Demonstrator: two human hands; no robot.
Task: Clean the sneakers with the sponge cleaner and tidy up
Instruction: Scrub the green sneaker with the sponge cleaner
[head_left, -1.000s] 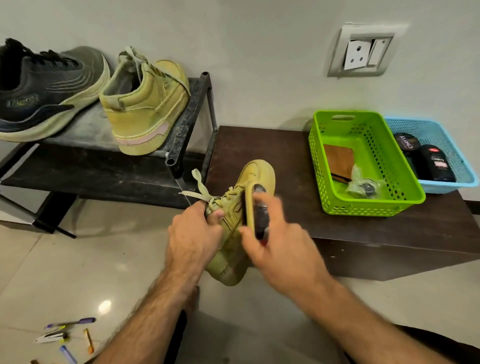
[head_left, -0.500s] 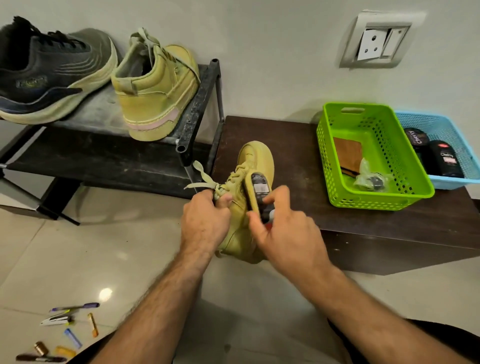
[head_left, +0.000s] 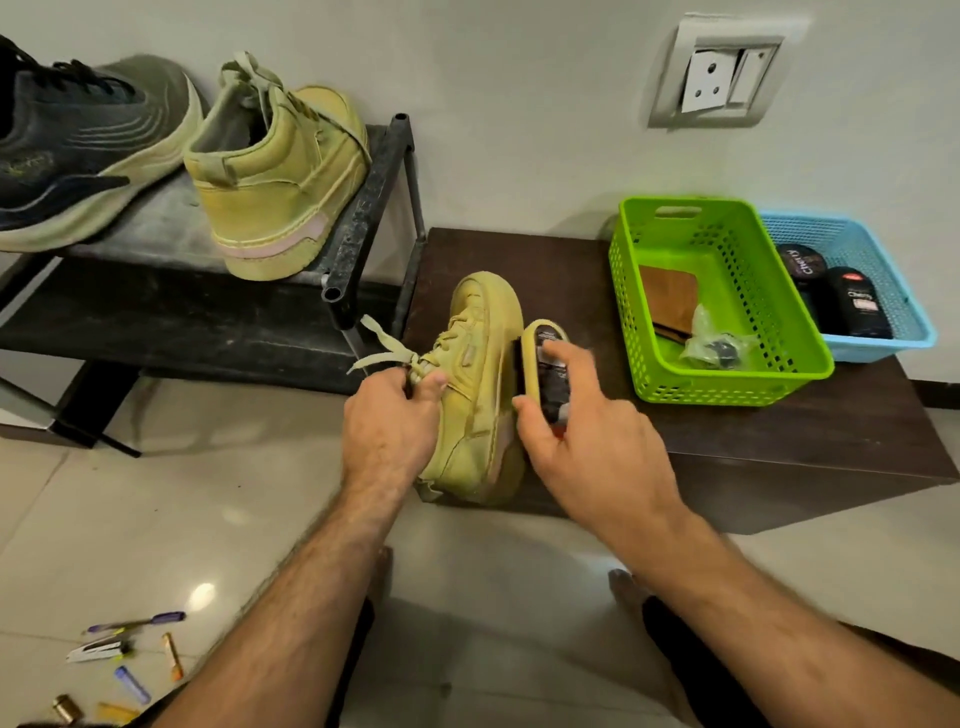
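the soft yellow sneaker, resting on the dark counter left of the green basket, is pinched at its laces by the left hand while the right hand presses the light, rigid sponge cleaner along its firmer sole edge.

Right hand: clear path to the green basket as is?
Probably yes. The green basket sits open-topped just right of the right hand, nothing between, but that hand holds the sponge cleaner.

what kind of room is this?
Probably a home entryway or shoe corner: a metal shoe rack holding sneakers, a tiled floor, and a blue basket of shoe polish on a low bench.
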